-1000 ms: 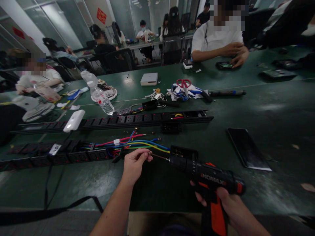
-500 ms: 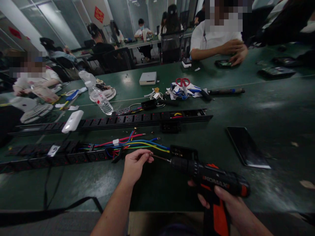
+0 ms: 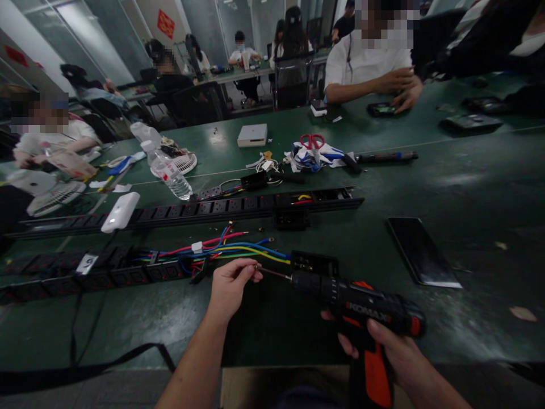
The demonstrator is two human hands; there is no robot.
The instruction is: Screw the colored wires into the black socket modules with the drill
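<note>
My right hand (image 3: 394,341) grips the handle of a black and orange cordless drill (image 3: 357,304), whose long thin bit (image 3: 275,273) points left. At the bit's tip, the thumb and fingers of my left hand (image 3: 233,284) are pinched on a tiny brass-coloured piece that looks like a screw, partly hidden by the fingertips. Just behind the drill's chuck lies an open black plastic housing (image 3: 314,262) with metal terminals inside. Blue and yellow-green wires (image 3: 255,250) run into it from the opened black power strip (image 3: 140,274) on the left.
A second long power strip (image 3: 204,209) lies behind, with a white device (image 3: 120,212) on it. Further back are a water bottle (image 3: 170,173), red-handled scissors (image 3: 312,141) and a white box (image 3: 252,136). A dark phone (image 3: 421,250) lies at right. Across the table, a person (image 3: 370,68) handles parts.
The whole view has shifted slightly, with things appearing a little further left. Both hands keep the same hold, and the bit stays at the left fingertips.
</note>
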